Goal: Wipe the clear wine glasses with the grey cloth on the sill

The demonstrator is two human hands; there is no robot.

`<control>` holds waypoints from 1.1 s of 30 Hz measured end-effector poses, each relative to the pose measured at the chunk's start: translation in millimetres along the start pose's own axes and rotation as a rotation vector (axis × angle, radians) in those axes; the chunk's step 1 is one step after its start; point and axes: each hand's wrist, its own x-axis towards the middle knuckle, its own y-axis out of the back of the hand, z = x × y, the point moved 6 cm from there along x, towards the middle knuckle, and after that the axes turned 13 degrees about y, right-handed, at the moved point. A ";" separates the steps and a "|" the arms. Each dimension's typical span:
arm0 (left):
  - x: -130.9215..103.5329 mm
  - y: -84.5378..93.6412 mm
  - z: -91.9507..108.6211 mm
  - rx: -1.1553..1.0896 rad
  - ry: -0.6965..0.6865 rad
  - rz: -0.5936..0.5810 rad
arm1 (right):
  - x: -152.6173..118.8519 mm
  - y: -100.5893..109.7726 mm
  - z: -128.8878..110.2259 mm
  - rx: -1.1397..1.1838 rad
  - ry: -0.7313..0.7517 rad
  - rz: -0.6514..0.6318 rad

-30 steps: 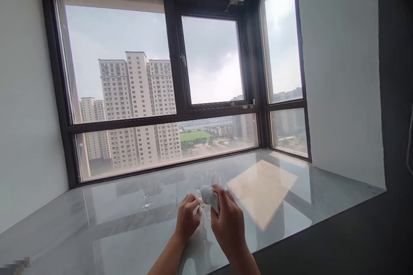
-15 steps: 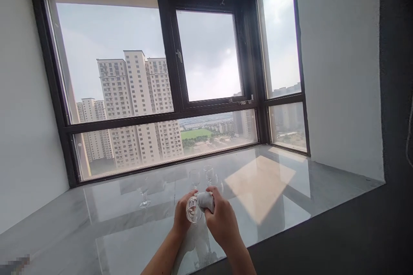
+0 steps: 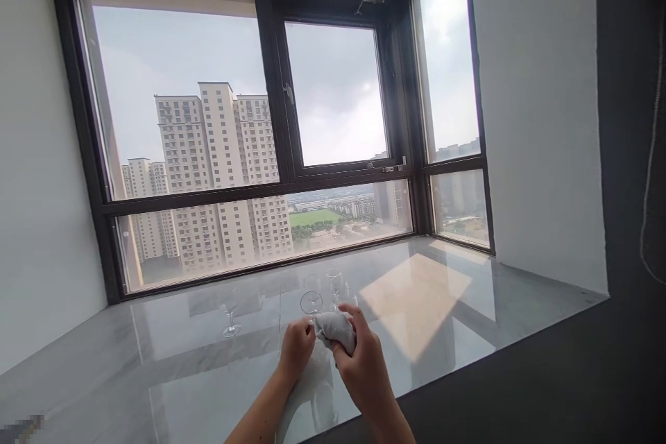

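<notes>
My left hand (image 3: 298, 347) is closed in a fist on a clear stemmed glass, mostly hidden by my fingers and the cloth. A round edge of the glass (image 3: 311, 302) shows just beyond the knuckles; I cannot tell if it is the rim or the foot. My right hand (image 3: 364, 354) grips a bunched light grey cloth (image 3: 336, 330), pressed up against the left fist and the glass. Behind the hands, another stemmed glass (image 3: 334, 281) stands on the shiny grey sill (image 3: 198, 388). To the left, a further stemmed glass (image 3: 231, 325) stands upright.
Dark-framed windows (image 3: 270, 191) rise behind the sill, with tall buildings outside. A bright sunlit patch (image 3: 416, 302) lies right of the hands. White walls (image 3: 541, 118) close in both sides, and the sill's front edge runs up to the right.
The glass in my left hand has turned, its open end no longer facing me. My right hand has moved the cloth slightly right, and it now covers more of the glass.
</notes>
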 end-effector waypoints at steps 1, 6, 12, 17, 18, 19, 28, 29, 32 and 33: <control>0.4 -2.1 -0.6 0.001 -0.008 -0.021 | -1.7 2.0 1.8 0.003 -0.006 0.038; 4.7 -11.9 -7.2 0.012 0.012 -0.095 | -14.3 24.2 25.3 -0.092 -0.165 0.300; 7.7 -18.4 -12.7 0.037 0.043 -0.157 | -28.7 47.4 61.6 -0.123 -0.398 0.471; 10.7 -16.4 -17.0 0.057 0.070 -0.144 | -34.8 60.1 74.7 -0.143 -0.425 0.465; 11.4 -15.6 -17.9 0.056 0.076 -0.140 | -36.0 62.7 76.3 -0.149 -0.429 0.469; 12.1 -14.9 -18.9 0.053 0.081 -0.139 | -37.0 64.9 77.8 -0.153 -0.435 0.476; 9.8 -15.2 -17.7 0.056 0.076 -0.119 | -35.5 58.5 82.1 -0.131 -0.409 0.498; 7.9 -12.7 -16.4 0.055 0.072 -0.104 | -35.4 57.6 82.2 -0.132 -0.405 0.501; 4.2 12.8 -17.1 0.043 0.062 0.098 | -35.7 56.7 83.2 -0.138 -0.422 0.497; 4.0 27.3 -20.8 0.040 0.073 0.216 | -35.8 56.8 83.4 -0.141 -0.430 0.493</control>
